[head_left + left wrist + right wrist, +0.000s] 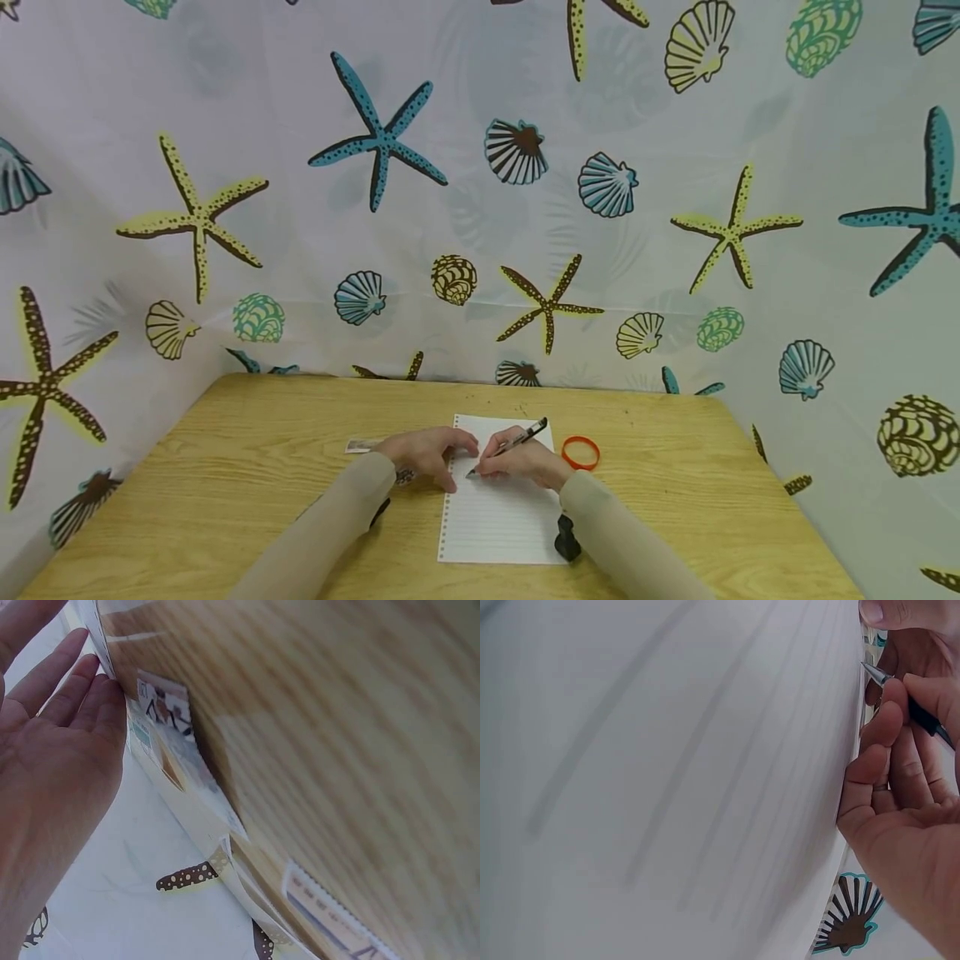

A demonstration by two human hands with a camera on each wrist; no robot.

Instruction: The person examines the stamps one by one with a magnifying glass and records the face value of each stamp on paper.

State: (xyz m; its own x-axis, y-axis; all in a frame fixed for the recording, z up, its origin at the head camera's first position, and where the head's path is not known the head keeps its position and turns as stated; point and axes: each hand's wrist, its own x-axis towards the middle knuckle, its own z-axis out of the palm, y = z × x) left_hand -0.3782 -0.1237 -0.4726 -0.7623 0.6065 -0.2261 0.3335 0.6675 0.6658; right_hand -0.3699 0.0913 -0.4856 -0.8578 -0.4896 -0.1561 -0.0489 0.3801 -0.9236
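A sheet of lined paper [502, 525] with punched holes down its left edge lies on the wooden table. My right hand [525, 462] pinches a pen [522, 438] with a dark grip and cap end, its metal tip [875, 673] right at the sheet's upper part. The curled lower fingers [866, 776] rest along the paper. On the sheet's upper left edge lies my left hand [423, 454], fingers spread and holding nothing. The left wrist view shows that palm [60, 765] from the side. The ruled lines in view carry no visible writing.
A red ring-shaped band [581, 438] lies right of the paper, near my right wrist. Small printed slips with toothed edges, like stamps [174, 724], lie left of the left hand; one slip [362, 446] shows in the head view. A patterned curtain [465, 217] encloses the table [262, 467].
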